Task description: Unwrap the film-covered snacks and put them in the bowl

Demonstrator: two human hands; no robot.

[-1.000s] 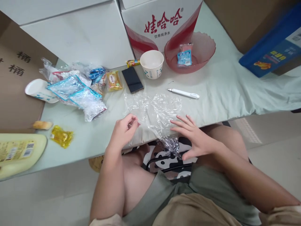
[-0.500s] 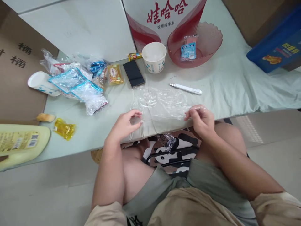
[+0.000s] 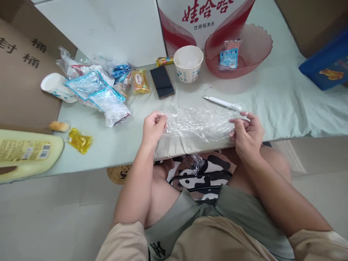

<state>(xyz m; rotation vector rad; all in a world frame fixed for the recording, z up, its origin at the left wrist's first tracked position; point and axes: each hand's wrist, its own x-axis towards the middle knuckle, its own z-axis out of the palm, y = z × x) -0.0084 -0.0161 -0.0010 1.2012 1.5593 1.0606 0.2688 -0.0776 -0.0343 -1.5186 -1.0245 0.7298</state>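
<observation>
A sheet of clear plastic film [image 3: 199, 123] stretches, crinkled, between my two hands over the table's front edge. My left hand [image 3: 153, 127] pinches its left end, fingers closed. At the right end, my right hand [image 3: 248, 132] grips the film between thumb and fingers. Just behind the film lies a white utility knife [image 3: 222, 102], its tip pointing left. A black phone [image 3: 162, 82] rests on the cloth farther back, beside a paper cup [image 3: 188, 64] standing upright.
A pink ribbed bowl [image 3: 244, 69] holding small packets stands by a white-and-red carton [image 3: 176, 29]. At left are crumpled wrappers [image 3: 95, 90], a tipped paper cup [image 3: 56, 87], a bread piece [image 3: 59, 126], a yellow wrapper [image 3: 79, 140] and a pale-yellow jug [image 3: 29, 152].
My left hand has closed on the film's left end, where its fingers were apart before. The film now looks lifted and more bunched. The view has shifted slightly left.
</observation>
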